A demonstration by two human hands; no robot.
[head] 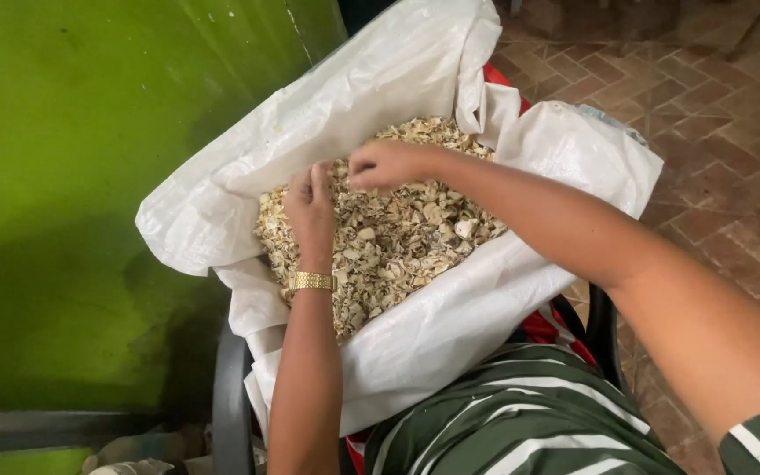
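Head view. A green wall (72, 176) stands tight along the left side, close against the sack. Right and above, open brick floor (714, 132) gives free room. A dark curved chair frame (232, 396) shows at lower left and again at lower right, under the sack.

A white woven sack (450, 317) lies open, its mouth folded back into a wide collar. A bit of red cloth (543, 327) peeks out along its right edge. Inside sits a heap of pale dried chips (398, 242), beige and cream, broken into small flakes, filling the opening almost to the folded rim.

The left hand (311, 211) comes up from below, forearm nearly straight, a gold watch band (311, 281) on the wrist. It lies palm down on the chips at the left side of the heap, fingers together and slightly curled into the pile. The right hand (387, 164) reaches in from the lower right, arm stretched across the sack; its fingers are drawn together, tips down, pinching at the chips near the upper part of the heap. The two hands are just beside each other. A green striped shirt (521, 422) fills the bottom edge.
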